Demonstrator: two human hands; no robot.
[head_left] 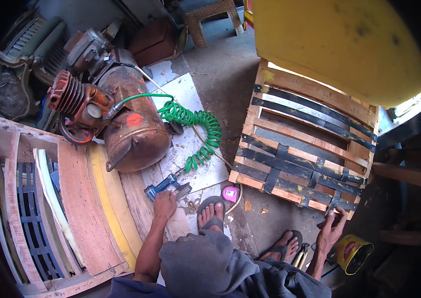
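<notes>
On the left, my left hand [164,204] is closed around a blue air stapler [160,186], low over the floor beside the white board. A green coiled air hose [205,130] runs from the tool to a rusty compressor [133,134]. To the right, my right hand [332,229] has its fingers bent at the near edge of a slatted wooden frame [300,140], pinching the hanging end of a black webbing strap [334,200]. More black straps cross the frame, some woven over each other.
A pink tape measure [230,193] lies by my left foot. Pincers [301,255] and a yellow tub [353,254] are near my right arm. Yellow foam [339,47] rises behind the frame. Another wooden frame [89,208] stands left; a plastic stool [214,21] is at the back.
</notes>
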